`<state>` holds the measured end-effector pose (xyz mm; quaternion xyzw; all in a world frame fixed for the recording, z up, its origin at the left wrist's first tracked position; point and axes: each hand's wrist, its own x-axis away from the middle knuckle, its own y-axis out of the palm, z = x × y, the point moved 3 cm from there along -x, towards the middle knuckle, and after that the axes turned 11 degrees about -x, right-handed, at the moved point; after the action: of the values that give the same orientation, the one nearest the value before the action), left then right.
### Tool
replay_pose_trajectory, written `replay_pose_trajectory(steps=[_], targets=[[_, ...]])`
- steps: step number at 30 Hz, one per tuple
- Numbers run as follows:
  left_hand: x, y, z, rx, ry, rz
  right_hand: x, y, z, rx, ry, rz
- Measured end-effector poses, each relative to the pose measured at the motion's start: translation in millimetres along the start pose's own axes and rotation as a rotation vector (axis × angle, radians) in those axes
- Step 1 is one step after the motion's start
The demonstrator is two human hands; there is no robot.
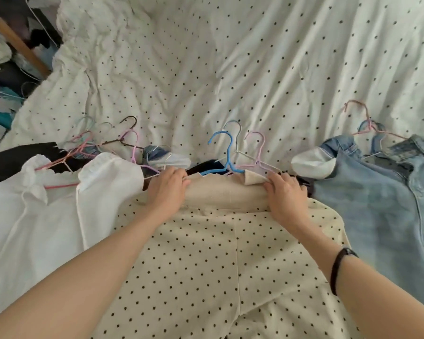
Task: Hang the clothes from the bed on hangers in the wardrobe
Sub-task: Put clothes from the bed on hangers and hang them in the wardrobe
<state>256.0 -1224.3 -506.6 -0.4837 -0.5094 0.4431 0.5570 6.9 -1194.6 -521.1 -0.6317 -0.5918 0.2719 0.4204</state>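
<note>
Head view shows us the bed (230, 57), its rumpled dotted sheet running to the far edge, with a cluttered room corner beyond its far left; along the near edge lie a white blouse (47, 211), the cream dotted garment (206, 260) in the middle and denim jeans (377, 199), each on hangers. We judge the cream garment light, soft and floppy, best held at its plain waistband. Our left hand (168, 189) and right hand (285, 195) pinch that waistband just below the blue hanger (227, 155).
</note>
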Motion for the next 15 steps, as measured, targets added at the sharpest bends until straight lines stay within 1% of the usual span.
replay_pose_trajectory(steps=[5, 7, 10, 13, 15], targets=[[2, 26, 4, 0.005, 0.035, 0.012, 1, 19, 11, 0.083, 0.004, 0.013], [8, 26, 4, 0.005, 0.043, 0.018, 5, 18, 10, 0.044, -0.029, 0.066], [20, 13, 4, -0.020, 0.140, 0.058, 18, 8, 7, 0.060, -0.108, 0.159], [42, -9, 1, -0.071, 0.217, 0.097, 45, -6, 3, 0.142, -0.122, 0.098], [55, -19, 1, -0.091, 0.237, 0.070, 60, -13, 2, 0.167, -0.142, 0.085]])
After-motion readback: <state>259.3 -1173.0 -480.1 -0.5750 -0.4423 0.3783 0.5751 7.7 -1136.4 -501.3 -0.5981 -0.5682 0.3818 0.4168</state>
